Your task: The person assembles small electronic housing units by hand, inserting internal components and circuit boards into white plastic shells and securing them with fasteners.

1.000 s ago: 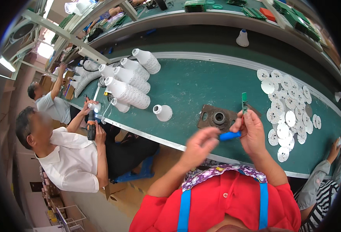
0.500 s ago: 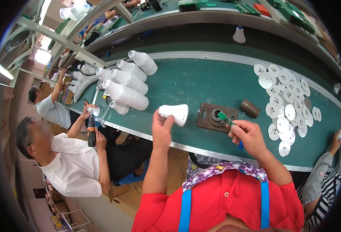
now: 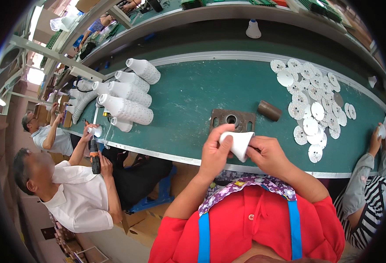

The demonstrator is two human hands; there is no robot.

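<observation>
Over the tabletop [image 3: 186, 98], our left fingers [image 3: 219, 132] clamp the white cone [image 3: 238, 144], axis slanting, mouth rightward. Our right fingers [image 3: 264, 143] we cannot tell.

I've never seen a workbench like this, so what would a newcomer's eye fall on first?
Probably the white, plastic-looking, cone-shaped shell in the person's left hand, its wide end at the right hand, near the green table's front edge. Next, perhaps, the scatter of round white discs on the table's right. At the left are nested stacks of white flared shells, and further left a black-and-orange power drill in a co-worker's hand.
</observation>
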